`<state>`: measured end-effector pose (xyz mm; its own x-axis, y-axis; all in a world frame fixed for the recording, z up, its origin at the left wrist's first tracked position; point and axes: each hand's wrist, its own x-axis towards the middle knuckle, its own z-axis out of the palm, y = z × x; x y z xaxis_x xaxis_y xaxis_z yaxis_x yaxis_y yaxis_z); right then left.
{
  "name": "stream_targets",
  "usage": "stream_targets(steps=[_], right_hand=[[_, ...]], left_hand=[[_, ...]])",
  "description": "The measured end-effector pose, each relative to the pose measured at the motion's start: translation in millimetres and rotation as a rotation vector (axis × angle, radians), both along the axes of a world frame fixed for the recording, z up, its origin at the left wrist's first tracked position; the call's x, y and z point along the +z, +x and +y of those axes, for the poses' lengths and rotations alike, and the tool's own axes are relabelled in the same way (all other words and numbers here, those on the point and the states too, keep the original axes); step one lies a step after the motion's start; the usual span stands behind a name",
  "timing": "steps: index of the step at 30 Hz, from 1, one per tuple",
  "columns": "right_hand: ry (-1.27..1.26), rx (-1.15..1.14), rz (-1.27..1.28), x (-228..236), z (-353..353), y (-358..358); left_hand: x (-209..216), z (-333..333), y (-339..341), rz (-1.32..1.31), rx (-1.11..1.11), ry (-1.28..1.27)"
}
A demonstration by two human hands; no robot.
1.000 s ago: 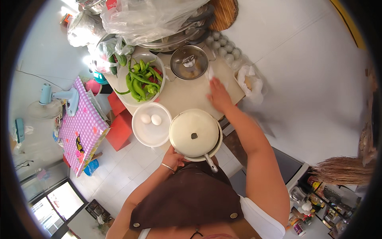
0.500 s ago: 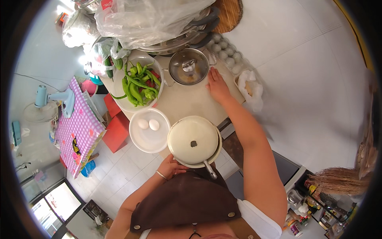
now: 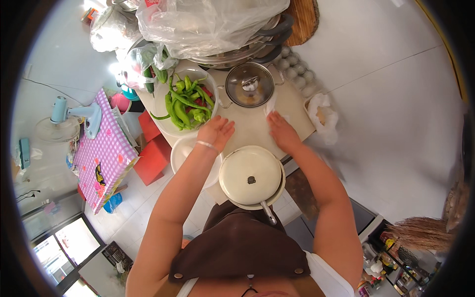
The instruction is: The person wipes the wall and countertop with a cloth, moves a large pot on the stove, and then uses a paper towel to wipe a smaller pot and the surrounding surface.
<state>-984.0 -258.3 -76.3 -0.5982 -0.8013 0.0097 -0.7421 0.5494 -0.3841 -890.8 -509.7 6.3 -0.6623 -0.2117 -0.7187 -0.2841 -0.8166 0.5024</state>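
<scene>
My right hand (image 3: 283,132) rests low over the counter with its fingers closed on the end of a thin white cloth (image 3: 270,105). The cloth lies beside a small lidded pot (image 3: 250,85) with a glass lid. My left hand (image 3: 215,132) is open and empty, its fingers apart, between a bowl of green peppers (image 3: 188,104) and the pale lid. My left wrist and forearm cover much of a white bowl (image 3: 179,157), and the eggs in it are hidden. At the counter's near edge, a cream lid (image 3: 250,173) sits on a pan (image 3: 268,213) with a metal handle.
Large pans under a clear plastic bag (image 3: 208,24) stand at the back, beside a wooden board (image 3: 303,22). An egg tray (image 3: 297,69) and a white bag (image 3: 322,119) line the right edge. A checked table (image 3: 106,148) with a blue fan (image 3: 89,119) is at left.
My left hand has come up from the pan's near side, across the egg bowl. My right hand has drawn back from the pot, bringing the white cloth nearer.
</scene>
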Motion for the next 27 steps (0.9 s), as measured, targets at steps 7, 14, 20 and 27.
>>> stream_targets(steps=[7,14,20,27], right_hand=[[-0.203,-0.006,0.082,0.1,-9.4,-23.2],[-0.231,0.012,-0.064,-11.6,-25.8,-22.2],[-0.395,-0.039,-0.065,-13.3,-12.2,-15.1],[-0.448,-0.508,-0.102,-17.0,-21.2,-80.9]], left_hand=[[-16.9,27.1,-36.8,-0.018,0.157,0.126],[-40.7,24.9,-46.0,-0.071,-0.057,-0.052],[-26.0,22.6,-51.4,-0.121,-0.133,-0.098],[29.7,10.3,-24.7,-0.047,-0.255,-0.146]])
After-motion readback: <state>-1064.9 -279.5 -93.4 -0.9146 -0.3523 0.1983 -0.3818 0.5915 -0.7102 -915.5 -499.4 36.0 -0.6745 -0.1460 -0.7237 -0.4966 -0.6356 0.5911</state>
